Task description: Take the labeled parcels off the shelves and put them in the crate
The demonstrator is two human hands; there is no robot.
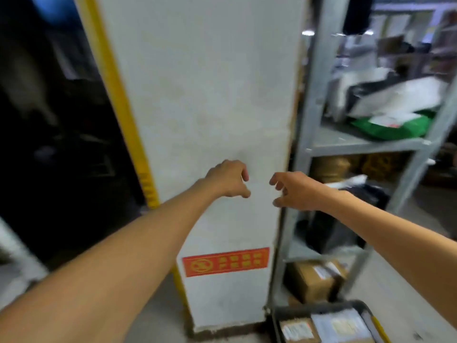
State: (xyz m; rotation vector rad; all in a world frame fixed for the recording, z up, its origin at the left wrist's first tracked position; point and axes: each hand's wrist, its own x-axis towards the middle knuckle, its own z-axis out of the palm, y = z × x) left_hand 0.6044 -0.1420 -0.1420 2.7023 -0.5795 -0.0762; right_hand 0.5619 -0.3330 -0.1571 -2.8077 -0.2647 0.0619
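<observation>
Head view. A white pillar with a yellow edge strip and a red sign low on its face filled the centre of the blurred frame, with dark space to its left and a grey metal shelving unit to its right. Both bare arms were stretched forward in front of the pillar. The left hand and the right hand hung near each other but apart, each with its fingers loosely curled and separated, gripping nothing and touching neither parcel nor shelf. On the upper visible shelf lay a white parcel over a green parcel; black bagged parcels occupied the level below the hands, and a labelled cardboard box sat on the lowest shelf. The crate stood on the floor at the foot of the shelving, just right of the pillar's base, and held at least a labelled brown box and a pale mailer side by side. Judged from this arrangement, the task was partly done: some parcels were in the crate, several were on the shelves, and both hands were free for the next pick. Which shelved parcels bore labels could not be told for most, owing to blur.
</observation>
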